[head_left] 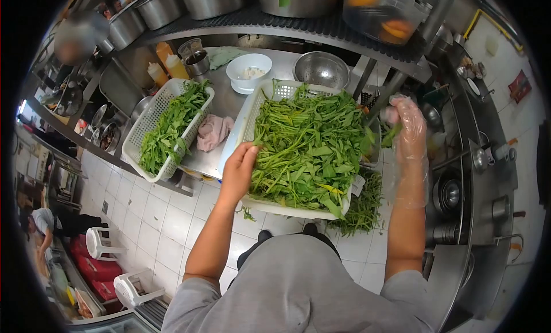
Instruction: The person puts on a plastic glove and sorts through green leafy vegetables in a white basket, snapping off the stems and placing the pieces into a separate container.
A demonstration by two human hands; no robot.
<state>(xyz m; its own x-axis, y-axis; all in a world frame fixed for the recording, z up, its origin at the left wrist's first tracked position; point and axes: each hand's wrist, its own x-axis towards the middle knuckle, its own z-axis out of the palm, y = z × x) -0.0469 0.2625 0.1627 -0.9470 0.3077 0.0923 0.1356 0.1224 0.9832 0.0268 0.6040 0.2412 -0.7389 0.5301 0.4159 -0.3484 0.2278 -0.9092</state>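
A big white perforated basket (270, 205) is heaped with long-stemmed leafy greens (310, 149). At its left side, my bare left hand (240, 165) has thumb and fingers pinched together, with a bit of green at the fingertips. My right hand (406, 120), in a clear plastic glove, is raised off the basket's right side. Its fingers are curled, and a green leaf (391, 135) hangs below them. Under that hand, more greens (364, 204) lie lower down, past the basket's right edge.
A smaller basket of greens (172, 126) stands left, beside a pink cloth (214, 132). Behind are a white bowl (249, 69), a metal colander (321, 69) and sauce bottles (175, 66). A shelf of pots (212, 0) overhangs. Another person (49, 224) bends at far left near white stools (103, 244).
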